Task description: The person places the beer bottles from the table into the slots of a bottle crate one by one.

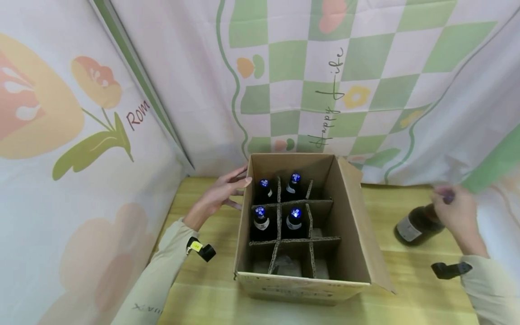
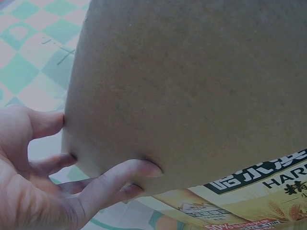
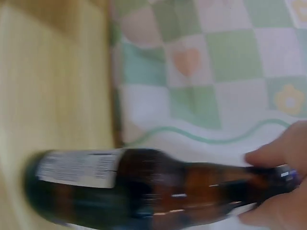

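My right hand [image 1: 458, 215] grips a brown beer bottle [image 1: 418, 225] by its neck, to the right of the cardboard box. In the right wrist view the thumb and a finger pinch the beer bottle [image 3: 144, 187] near its blue cap, and a pale label shows on its body. On the other side, my left hand [image 1: 221, 192] touches the left wall of the cardboard box [image 1: 298, 280], fingers spread. The left wrist view shows those fingertips [image 2: 148, 167] against the plain cardboard. Several blue-capped bottles [image 1: 295, 221] stand upright in the box's left and middle compartments, toward the back.
Cardboard dividers [image 1: 296, 240] split the box into compartments; the front row and right column hold no bottles. A flap [image 1: 365, 225] leans outward on the right. The box stands on a wooden table [image 1: 203, 289], with patterned curtains [image 1: 284, 99] behind and a printed panel at left.
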The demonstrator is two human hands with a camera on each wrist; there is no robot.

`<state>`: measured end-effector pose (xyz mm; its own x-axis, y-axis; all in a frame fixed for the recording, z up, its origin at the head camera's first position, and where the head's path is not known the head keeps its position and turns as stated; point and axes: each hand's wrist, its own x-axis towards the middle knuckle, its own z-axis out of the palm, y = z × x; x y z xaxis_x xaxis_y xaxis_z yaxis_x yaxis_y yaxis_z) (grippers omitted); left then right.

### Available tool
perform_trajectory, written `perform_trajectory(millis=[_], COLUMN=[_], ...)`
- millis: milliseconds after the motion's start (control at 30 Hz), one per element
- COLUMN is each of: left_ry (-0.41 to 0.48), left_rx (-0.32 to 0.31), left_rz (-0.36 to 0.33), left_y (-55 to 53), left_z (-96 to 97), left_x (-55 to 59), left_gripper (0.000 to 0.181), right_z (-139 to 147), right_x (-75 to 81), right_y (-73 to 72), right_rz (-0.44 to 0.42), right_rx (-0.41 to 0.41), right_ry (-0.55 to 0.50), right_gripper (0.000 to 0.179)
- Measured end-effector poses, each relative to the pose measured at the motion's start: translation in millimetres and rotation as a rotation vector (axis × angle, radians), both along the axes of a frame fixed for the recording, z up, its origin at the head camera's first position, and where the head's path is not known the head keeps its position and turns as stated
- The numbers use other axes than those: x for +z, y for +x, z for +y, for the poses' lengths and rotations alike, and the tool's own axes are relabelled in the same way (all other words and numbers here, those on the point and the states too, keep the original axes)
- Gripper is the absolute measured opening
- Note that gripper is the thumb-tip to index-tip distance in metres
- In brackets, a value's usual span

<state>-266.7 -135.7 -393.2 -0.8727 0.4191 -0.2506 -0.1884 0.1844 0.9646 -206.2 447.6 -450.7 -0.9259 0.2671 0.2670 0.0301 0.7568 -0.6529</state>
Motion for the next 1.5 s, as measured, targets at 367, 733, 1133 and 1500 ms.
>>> perform_trajectory(millis=[367, 733, 1133, 1500], left_ry=[0.000, 0.010, 0.019, 0.014], left_rx=[0.006, 0.018, -0.001, 0.012], left_rz=[-0.002, -0.006, -0.019, -0.012], left_y=[-2.0, -2.0, -1.0, -2.1], left_z=[-1.0, -1.5, 3.2, 2.4], left_x=[-1.7, -1.2, -2.0, -2.4], left_gripper=[0.072, 0.072, 0.072, 0.073], right_z=[-40.8, -39.0, -45.5, -55.6], right_x=[-28.0, -22.7, -41.1, -50.7], right_y=[-14.1, -23.8, -13.9, -25.4], right_rz=[0.111, 0.159, 0.146, 0.170], right_rx=[0.009, 0.422, 0.113, 0.100], right_ry=[-0.189, -0.060, -0.090, -0.238], right_gripper=[0.048, 0.083, 0.038, 0.032])
